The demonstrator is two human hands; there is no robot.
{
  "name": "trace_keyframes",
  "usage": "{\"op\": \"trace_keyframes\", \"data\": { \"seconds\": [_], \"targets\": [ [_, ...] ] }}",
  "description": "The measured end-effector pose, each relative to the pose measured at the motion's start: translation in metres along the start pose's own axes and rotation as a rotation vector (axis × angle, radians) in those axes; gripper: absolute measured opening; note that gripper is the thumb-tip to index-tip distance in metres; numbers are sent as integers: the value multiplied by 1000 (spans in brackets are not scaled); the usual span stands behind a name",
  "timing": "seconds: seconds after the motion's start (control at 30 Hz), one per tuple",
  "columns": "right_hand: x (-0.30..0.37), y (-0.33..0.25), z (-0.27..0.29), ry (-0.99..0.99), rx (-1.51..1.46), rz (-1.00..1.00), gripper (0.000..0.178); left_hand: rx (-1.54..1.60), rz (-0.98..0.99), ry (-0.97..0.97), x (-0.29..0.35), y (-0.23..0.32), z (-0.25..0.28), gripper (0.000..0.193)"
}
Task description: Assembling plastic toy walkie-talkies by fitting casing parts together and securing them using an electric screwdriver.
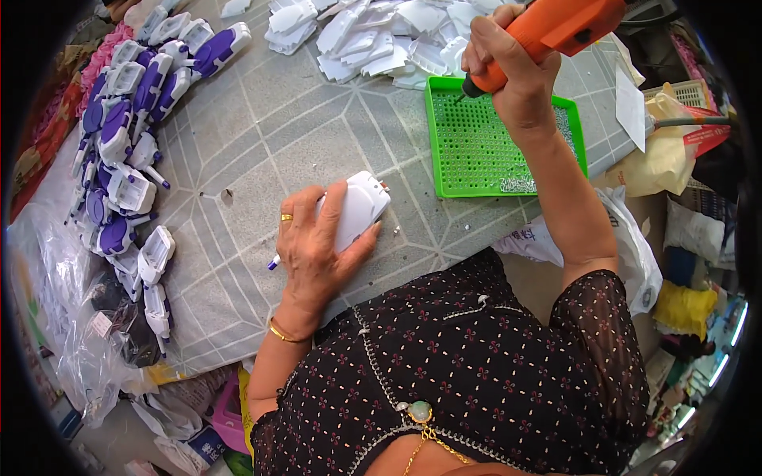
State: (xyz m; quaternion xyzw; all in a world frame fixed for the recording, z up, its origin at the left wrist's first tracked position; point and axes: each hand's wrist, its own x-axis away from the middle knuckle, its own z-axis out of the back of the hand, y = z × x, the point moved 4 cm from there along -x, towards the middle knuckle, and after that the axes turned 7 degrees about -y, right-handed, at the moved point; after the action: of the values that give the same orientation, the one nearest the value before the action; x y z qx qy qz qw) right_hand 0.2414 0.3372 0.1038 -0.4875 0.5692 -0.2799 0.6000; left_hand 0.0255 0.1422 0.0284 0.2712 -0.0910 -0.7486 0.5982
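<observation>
My left hand is wrapped round a white plastic casing that rests on the table near its front edge. A small purple-tipped end pokes out beside my wrist side. In my right hand is an orange electric screwdriver, held up over the green tray. Its black nose and bit point down at the tray's perforated top, toward the upper left corner. Small silver screws lie along the tray's near and right parts. Whether the bit touches a screw I cannot tell.
White and purple plastic assemblies lie heaped along the table's left side. Loose white cover plates are piled at the far edge. A clear plastic bag hangs at the left edge; a white bag hangs at the right.
</observation>
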Motion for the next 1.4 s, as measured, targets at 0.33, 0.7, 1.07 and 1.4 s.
{"op": "trace_keyframes", "data": {
  "seconds": [0.33, 0.7, 1.07, 1.4],
  "targets": [
    [-5, 16, -4, -57, -7, 43, 17, 24, 16, -6, -3, -2, 0, 65],
    [-1, 26, 7, -64, -40, 78, 18, 30, 25, 15, -1, -5, -1, 66],
    [-4, 22, 0, -87, -36, 106, 18, 21, 27, 34, -3, -7, -2, 67],
    [0, 29, 6, -225, -66, 104, 18, 10, 24, 17, -6, -6, 0, 67]
  ]
}}
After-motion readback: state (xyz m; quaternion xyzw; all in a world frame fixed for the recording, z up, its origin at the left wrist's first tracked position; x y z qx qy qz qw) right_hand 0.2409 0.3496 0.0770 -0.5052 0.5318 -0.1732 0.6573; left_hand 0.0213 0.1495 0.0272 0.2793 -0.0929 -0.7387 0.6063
